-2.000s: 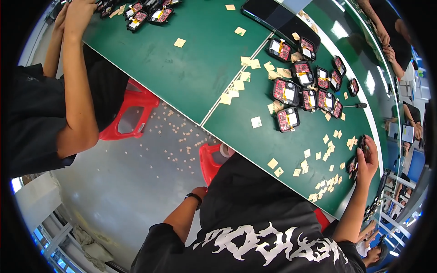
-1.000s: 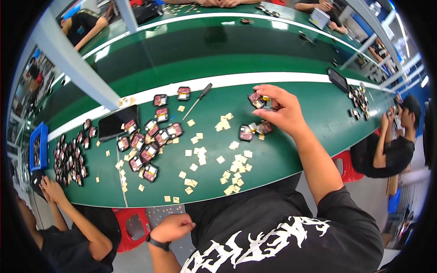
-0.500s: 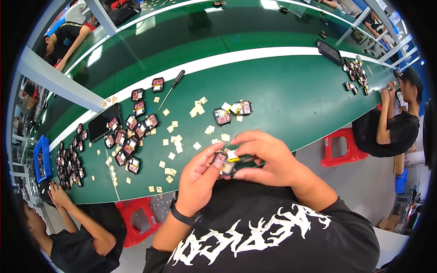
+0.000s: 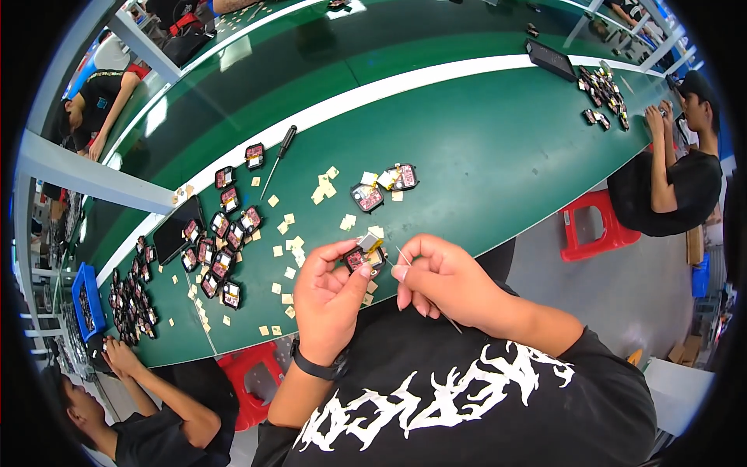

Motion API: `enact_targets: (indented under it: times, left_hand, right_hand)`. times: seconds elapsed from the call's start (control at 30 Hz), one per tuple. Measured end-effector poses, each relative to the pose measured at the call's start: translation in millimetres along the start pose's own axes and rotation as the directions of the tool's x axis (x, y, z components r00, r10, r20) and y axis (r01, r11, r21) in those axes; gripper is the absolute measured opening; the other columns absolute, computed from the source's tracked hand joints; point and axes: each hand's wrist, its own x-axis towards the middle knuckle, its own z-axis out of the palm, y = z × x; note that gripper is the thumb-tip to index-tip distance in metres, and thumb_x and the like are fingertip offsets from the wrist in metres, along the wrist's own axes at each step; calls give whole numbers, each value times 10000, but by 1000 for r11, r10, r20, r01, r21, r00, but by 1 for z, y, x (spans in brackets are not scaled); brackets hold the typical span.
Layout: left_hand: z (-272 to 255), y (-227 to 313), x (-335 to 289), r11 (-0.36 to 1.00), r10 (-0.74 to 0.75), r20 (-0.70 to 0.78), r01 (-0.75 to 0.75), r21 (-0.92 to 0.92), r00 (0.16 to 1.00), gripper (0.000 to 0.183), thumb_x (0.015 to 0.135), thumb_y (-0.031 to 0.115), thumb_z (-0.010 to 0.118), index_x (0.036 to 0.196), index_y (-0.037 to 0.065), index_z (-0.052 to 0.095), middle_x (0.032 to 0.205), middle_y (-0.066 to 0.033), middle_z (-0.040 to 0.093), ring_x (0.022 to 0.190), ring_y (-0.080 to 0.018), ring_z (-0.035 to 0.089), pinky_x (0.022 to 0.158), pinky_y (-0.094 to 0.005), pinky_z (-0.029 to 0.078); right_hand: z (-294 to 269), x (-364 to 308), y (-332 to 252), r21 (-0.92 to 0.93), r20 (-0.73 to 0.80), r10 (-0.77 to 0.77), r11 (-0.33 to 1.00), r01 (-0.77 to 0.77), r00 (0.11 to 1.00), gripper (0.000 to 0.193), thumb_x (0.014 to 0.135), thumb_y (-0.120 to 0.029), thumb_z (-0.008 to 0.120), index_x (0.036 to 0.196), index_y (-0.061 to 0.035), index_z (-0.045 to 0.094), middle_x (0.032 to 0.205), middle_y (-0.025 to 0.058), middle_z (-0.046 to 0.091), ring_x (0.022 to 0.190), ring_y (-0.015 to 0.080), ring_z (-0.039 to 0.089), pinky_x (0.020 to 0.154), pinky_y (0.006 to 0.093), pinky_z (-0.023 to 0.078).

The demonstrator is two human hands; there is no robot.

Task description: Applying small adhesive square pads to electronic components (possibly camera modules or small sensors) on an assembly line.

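My left hand (image 4: 331, 292) is closed on a small black-cased electronic module (image 4: 355, 259) just over the table's near edge, thumb on its near side. From the module a silver battery-like block (image 4: 369, 240) with yellow tape stands tilted up. My right hand (image 4: 447, 282) pinches a thin metal tool (image 4: 450, 321) that looks like tweezers. Its fine tips point toward the module and appear just apart from it. Beyond my hands, two similar modules lie close together, one (image 4: 366, 197) nearer and one (image 4: 404, 177) farther right, with pale and yellow pieces between them.
Small cream squares (image 4: 278, 251) are scattered over the green table (image 4: 475, 163). To the left lie a cluster of modules (image 4: 222, 263), a black tray (image 4: 177, 229) and a screwdriver (image 4: 278, 161). Co-workers sit at both ends, near a blue bin (image 4: 88, 300) and a red stool (image 4: 583, 226).
My right hand has drawn slightly away from my left, bringing the thin tool into clearer view. The silver block now stands up from the module. The whole view has shifted a little.
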Motion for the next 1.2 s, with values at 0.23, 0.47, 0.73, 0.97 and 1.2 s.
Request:
enact_targets:
  times: [0.23,0.47,0.73,0.97,1.2]
  left_hand:
    - [-9,-8,-3,999,5,-31,-4,51,1000,294,958,-108,599,1230,-41,509,1211,-169,630,1124,-251,680,963,-365,581]
    - [-12,-18,-1,996,69,-68,-64,69,995,238,963,-116,567,1176,-32,499,1199,-181,635,1133,-274,683,965,-383,589]
    - [-14,-27,6,1000,-23,-107,21,-18,994,252,966,-109,582,1199,-54,506,1203,-179,648,1044,-175,676,911,-309,569]
    - [-19,-23,6,991,-114,-79,109,-73,990,278,979,-65,582,1239,-33,488,1208,-155,632,1073,-184,677,932,-330,589]
    - [-19,-20,5,969,-181,-12,176,-174,983,310,1007,-57,546,1312,-67,491,1259,-154,617,1105,-180,662,967,-349,592]
  right_hand:
    - [12,13,13,333,105,28,941,-62,994,155,1030,-124,612,1062,-44,482,810,133,712,537,93,581,463,236,425]
    - [17,26,26,479,79,24,876,-59,997,177,1007,-58,633,981,-85,460,796,164,709,496,109,567,420,238,395]
    - [21,35,36,435,-35,-22,900,35,999,163,995,-68,641,968,-54,481,796,121,706,535,98,581,444,226,424]
    - [23,36,38,164,-103,-124,976,140,987,156,1009,-83,630,1002,-72,475,859,88,711,584,73,581,486,235,449]
    - [10,35,26,-136,-147,-446,893,429,883,394,962,-73,716,1312,-31,538,800,19,636,636,54,525,555,227,396]
